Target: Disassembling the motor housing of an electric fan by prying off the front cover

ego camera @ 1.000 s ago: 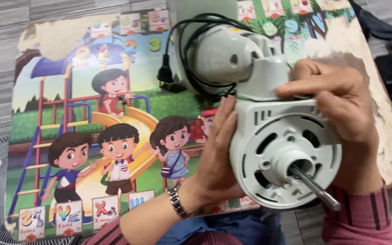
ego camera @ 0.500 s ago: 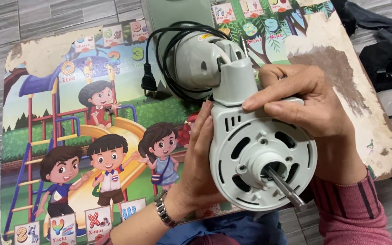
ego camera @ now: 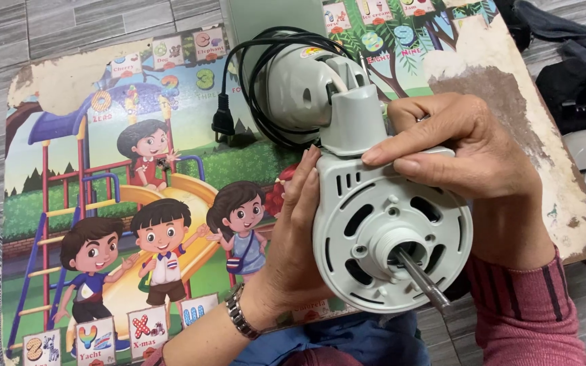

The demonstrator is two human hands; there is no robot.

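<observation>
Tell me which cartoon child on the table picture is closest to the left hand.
The girl in the blue dress, standing right beside the left hand. The boy in the white shirt and the boy in blue stand farther off, and another girl sits higher up.
</observation>
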